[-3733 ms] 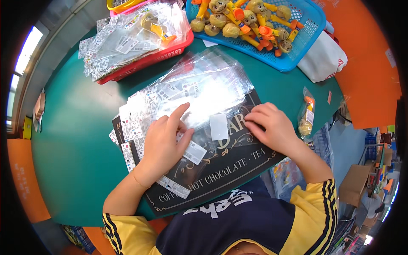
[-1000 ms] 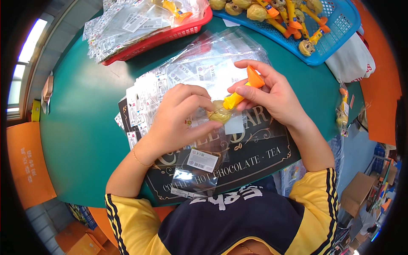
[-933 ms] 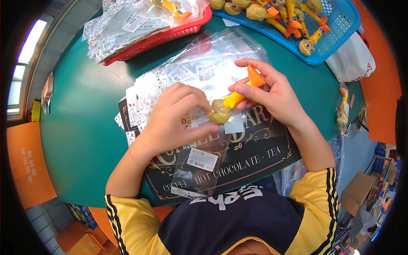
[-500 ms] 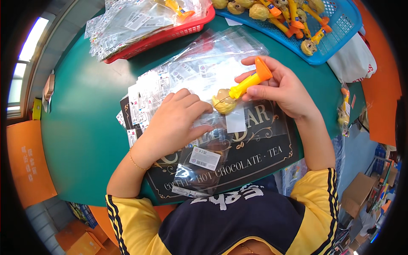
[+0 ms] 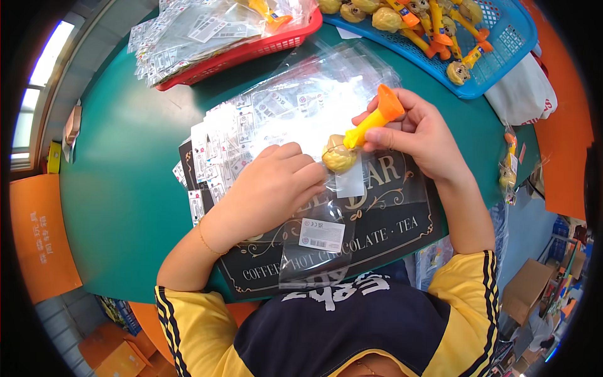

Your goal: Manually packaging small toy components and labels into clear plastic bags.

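My right hand (image 5: 418, 129) grips a toy candy dispenser (image 5: 367, 127) by its yellow stem. The orange flared foot points up and away, and the blond moulded head hangs down to the left. Just left of that head, my left hand (image 5: 276, 188) has its fingers curled together on the upper end of a clear plastic bag (image 5: 314, 267). The bag hangs toward me with a white label (image 5: 321, 235) on it; its pinched edge is partly hidden by my fingers. Beneath both hands lies a spread stack of printed clear bags (image 5: 251, 125).
A black lettered mat (image 5: 389, 242) lies on the green table (image 5: 119, 207). At the back, a red basket (image 5: 239, 60) holds bags and a toy; a blue basket (image 5: 512, 38) holds several similar toys. A bagged toy (image 5: 509, 163) lies by the right edge.
My left hand and the clear bag have shifted right, and the fingers have closed in. The toy's head has turned and moved slightly right, while my right hand stays nearly in place.
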Demonstrator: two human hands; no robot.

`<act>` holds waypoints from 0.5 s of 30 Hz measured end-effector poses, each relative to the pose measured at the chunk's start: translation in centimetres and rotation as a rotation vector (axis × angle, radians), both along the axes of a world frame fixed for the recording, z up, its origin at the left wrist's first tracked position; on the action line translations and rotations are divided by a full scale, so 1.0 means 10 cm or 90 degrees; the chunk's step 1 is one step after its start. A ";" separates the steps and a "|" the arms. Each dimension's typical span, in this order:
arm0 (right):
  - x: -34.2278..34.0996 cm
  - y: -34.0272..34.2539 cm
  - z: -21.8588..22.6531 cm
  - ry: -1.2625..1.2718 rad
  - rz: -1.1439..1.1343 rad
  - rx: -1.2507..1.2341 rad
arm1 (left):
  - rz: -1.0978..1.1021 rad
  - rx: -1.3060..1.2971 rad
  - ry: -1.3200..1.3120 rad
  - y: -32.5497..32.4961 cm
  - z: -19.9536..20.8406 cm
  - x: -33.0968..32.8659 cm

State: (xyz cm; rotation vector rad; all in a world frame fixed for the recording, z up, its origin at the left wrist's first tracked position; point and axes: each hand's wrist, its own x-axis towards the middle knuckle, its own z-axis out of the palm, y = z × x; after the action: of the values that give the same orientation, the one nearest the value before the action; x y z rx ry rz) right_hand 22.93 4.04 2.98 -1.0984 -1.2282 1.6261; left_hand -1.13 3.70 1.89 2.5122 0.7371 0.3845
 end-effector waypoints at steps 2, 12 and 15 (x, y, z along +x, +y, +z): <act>-0.01 -0.02 0.04 0.021 -0.004 -0.015 | 0.010 0.073 -0.039 0.00 0.01 0.03; -0.03 -0.05 -0.01 0.042 0.027 -0.035 | 0.001 0.149 -0.075 -0.01 0.00 0.05; -0.01 0.00 -0.02 0.049 0.030 -0.114 | -0.017 0.143 -0.113 0.03 -0.05 0.06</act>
State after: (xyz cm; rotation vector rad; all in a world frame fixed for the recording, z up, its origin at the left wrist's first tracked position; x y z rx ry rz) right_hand 22.80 4.02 2.74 -1.1119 -1.0823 1.8253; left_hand -0.50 3.96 1.42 2.6470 0.6199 0.7058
